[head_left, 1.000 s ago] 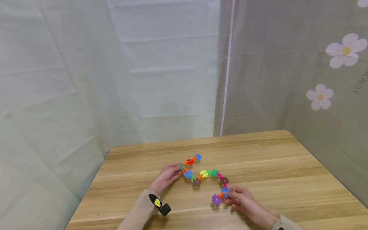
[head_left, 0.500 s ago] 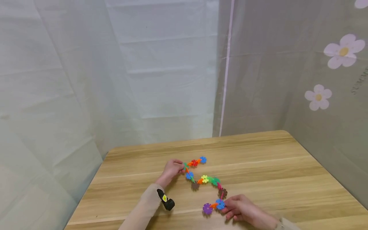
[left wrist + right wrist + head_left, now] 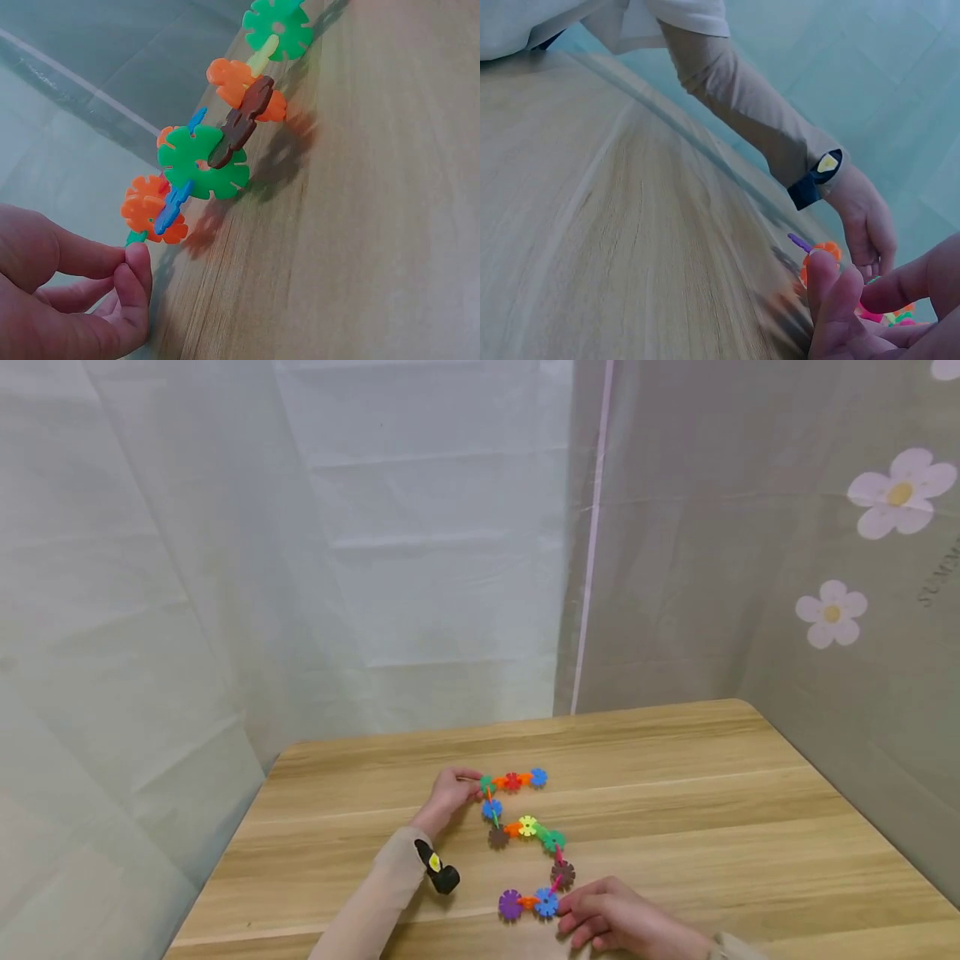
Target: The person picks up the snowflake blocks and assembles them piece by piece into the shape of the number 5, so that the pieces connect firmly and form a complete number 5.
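Note:
A chain of interlocking plastic snowflake discs (image 3: 527, 826) lies in an S-like curve on the table. At its upper left corner my left hand (image 3: 452, 795) pinches the green disc (image 3: 487, 785) between thumb and fingers. In the left wrist view that hand (image 3: 82, 285) covers most of the green piece; orange, blue, green and brown discs run on beyond it. My right hand (image 3: 618, 917) holds the edge of the blue disc (image 3: 546, 902) near the lower end, beside an orange and a purple disc (image 3: 510, 905). In the right wrist view its fingers (image 3: 836, 300) hide the blue disc.
The wooden table (image 3: 712, 793) stretches around the chain, with its rounded far right corner near the curtain. Pale and grey curtains (image 3: 450, 568) hang behind and beside it. A black wrist camera (image 3: 438, 868) sits on the left sleeve.
My right hand has drawn the lower end of the chain leftward and toward the front edge. My left hand has shifted slightly right and away, and the top row now lies straighter.

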### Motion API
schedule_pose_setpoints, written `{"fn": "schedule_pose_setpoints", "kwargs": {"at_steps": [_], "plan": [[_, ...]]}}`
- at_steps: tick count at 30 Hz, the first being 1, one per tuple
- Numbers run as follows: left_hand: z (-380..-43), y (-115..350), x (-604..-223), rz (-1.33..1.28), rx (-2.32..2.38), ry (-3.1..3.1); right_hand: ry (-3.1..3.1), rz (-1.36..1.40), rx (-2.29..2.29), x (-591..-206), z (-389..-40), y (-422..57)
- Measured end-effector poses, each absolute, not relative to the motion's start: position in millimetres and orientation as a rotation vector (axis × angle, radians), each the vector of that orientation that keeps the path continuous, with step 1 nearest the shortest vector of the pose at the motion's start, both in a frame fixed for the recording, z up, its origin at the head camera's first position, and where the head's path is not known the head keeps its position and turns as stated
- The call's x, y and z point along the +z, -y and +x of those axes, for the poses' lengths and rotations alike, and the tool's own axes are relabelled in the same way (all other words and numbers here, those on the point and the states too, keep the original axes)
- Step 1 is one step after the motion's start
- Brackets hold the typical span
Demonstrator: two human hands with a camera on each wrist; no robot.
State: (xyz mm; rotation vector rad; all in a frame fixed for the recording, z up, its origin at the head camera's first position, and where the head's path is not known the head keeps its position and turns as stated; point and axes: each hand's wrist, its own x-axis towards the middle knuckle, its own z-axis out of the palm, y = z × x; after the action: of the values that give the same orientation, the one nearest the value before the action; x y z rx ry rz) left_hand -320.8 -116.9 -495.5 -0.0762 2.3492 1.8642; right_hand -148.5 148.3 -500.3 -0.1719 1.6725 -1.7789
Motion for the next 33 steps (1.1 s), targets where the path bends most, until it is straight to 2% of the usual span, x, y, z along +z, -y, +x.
{"fn": "schedule_pose_setpoints", "kwargs": {"at_steps": [19,33], "plan": [[-317,128,-493,-0.065,1.894,-2.299,-1.766,-0.153,-1.714,-490,-152,-153],[-305,141,-481,0.006,1.758,-2.425,-2.063,-0.301,-1.716,-469,-168,-168]]}}
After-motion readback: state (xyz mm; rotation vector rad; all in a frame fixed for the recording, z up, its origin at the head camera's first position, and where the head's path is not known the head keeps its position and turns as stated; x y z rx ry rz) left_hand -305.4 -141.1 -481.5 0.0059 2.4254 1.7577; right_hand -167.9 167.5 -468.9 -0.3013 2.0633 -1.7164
